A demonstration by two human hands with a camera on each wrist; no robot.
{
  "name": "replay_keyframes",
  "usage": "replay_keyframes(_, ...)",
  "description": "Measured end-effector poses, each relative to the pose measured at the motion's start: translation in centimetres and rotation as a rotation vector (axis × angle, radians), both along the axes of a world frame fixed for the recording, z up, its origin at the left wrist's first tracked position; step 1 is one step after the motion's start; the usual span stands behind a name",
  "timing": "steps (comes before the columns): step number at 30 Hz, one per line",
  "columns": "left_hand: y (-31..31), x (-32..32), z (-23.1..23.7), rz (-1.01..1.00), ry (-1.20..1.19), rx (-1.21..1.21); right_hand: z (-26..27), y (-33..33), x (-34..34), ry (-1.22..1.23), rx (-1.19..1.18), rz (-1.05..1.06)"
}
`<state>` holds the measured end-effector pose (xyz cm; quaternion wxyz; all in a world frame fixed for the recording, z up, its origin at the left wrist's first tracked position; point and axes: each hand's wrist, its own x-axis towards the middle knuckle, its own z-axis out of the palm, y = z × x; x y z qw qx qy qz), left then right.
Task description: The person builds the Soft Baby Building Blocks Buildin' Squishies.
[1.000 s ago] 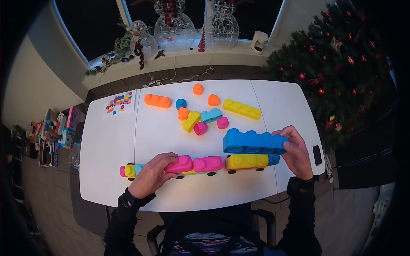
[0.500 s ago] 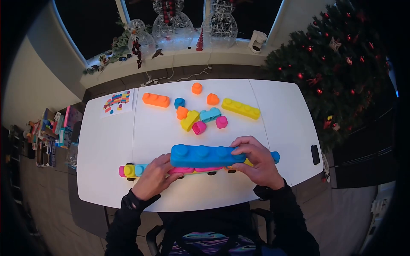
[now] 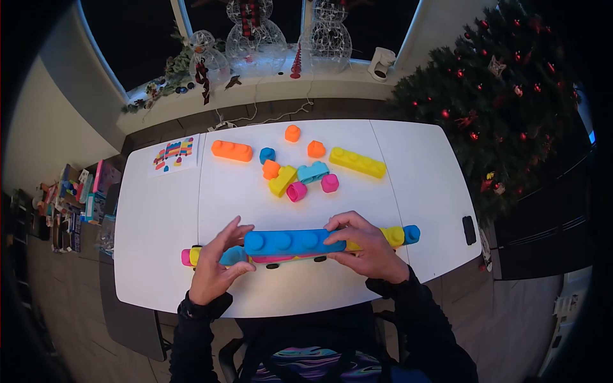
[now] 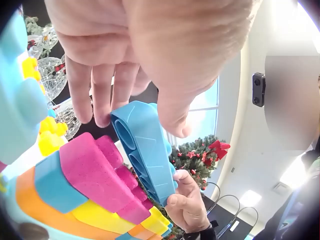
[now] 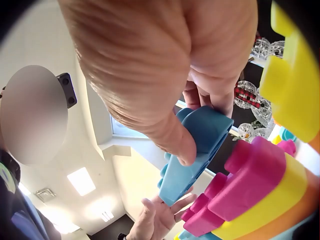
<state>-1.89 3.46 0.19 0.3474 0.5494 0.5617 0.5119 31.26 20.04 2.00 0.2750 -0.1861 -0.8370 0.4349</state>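
My right hand (image 3: 373, 254) pinches the right end of a long blue block (image 3: 287, 242), thumb below and fingers on top. The left hand (image 3: 217, 263) stands around the block's left end, fingers spread; in the left wrist view a gap shows between the thumb and fingers beside the blue block (image 4: 145, 150). Under the block, pink blocks (image 5: 250, 185) sit on yellow and orange ones in the right wrist view, studs uncovered and apart from it. The block row has black wheels (image 3: 272, 266) and a yellow block (image 3: 393, 236) with a blue one (image 3: 411, 234) at its right.
Loose blocks lie farther back on the white table (image 3: 159, 217): orange (image 3: 232, 150), yellow (image 3: 357, 162), light blue (image 3: 313, 172), pink (image 3: 329, 183) and others. A picture sheet (image 3: 174, 157) lies at the back left, and a black object (image 3: 469, 230) near the right edge.
The blue block has moved left and lower, from the right side to over the pink blocks. My left hand has come off the pink block and opened beside the blue block's left end.
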Motion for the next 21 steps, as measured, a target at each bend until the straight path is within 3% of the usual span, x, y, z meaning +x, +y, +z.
replay_keyframes(1,0.1,0.0,0.0,0.0,0.001,0.0,0.0,0.1,-0.1,0.001,0.0,0.0)
replay_keyframes(3,0.2,-0.1,-0.1,-0.107,0.302,0.028,-0.1,0.1,-0.1,-0.051,0.025,0.021)
replay_keyframes(16,0.6,0.0,0.2,-0.119,0.278,-0.025,-0.5,0.3,0.3,-0.125,0.025,0.058)
replay_keyframes(21,0.8,0.3,0.4,-0.107,0.171,-0.08,0.1,-0.1,0.0,-0.185,-0.015,-0.03)
